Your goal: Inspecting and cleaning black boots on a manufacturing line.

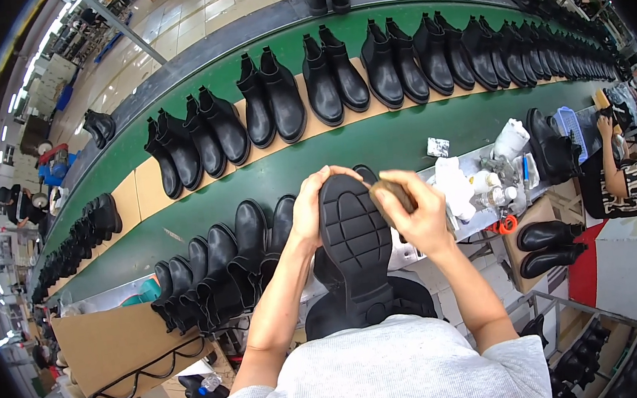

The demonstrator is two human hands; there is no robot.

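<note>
A black ankle boot (353,234) is held sole up in front of my chest, its grooved tread facing me and its toe pointing away. My left hand (309,209) grips it along the left side near the toe, fingers curled over the tip. Between the fingers and thumb of my right hand (426,218) is a small brownish block (395,206), against the right edge of the sole near the toe. What the block is made of I cannot tell. Another black boot's tip (364,172) shows just behind the held one.
Pairs of black boots (272,101) line cardboard on a green conveyor (300,159). More boots (235,244) stand at the near left. At right are white cloth (450,187), plastic bottles (496,196), orange tape (507,224) and a blue basket (570,131). A co-worker (624,180) sits beyond.
</note>
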